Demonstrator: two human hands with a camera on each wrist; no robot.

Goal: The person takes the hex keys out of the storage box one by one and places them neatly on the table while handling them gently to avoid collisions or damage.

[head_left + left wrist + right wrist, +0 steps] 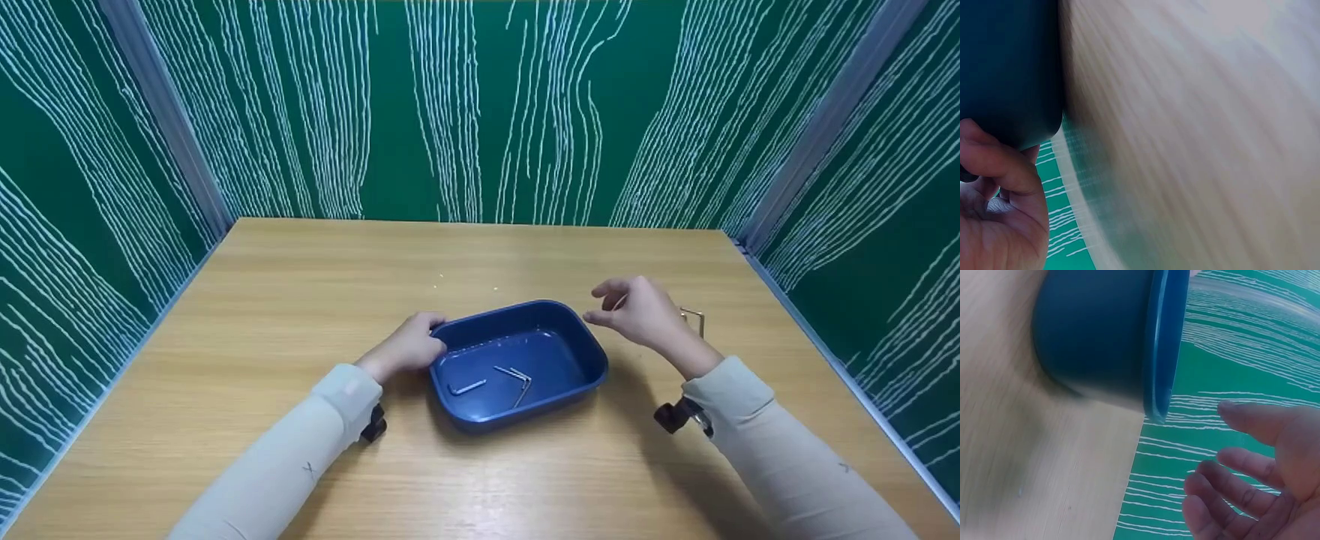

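Note:
A blue plastic tray point(517, 412) with rounded corners sits on the wooden table. My left hand point(411, 343) grips its left rim, and in the left wrist view fingers point(1005, 166) curl against the tray's wall point(1010, 67). On the tray's floor lie an L-shaped hex key point(469, 387) and thin bent metal rods point(517, 375), likely more hex keys. Off the tray's far right corner hovers my right hand point(641, 311), holding nothing. The right wrist view shows its fingers point(1235, 486) loosely bent, apart from the tray point(1095, 337).
Behind the right wrist, a bent metal rod point(701, 322) shows on the table point(337, 262), partly hidden by the arm. Small bright specks dot the table beyond the tray. Green panels point(390, 112) with white wavy lines enclose the back and both sides.

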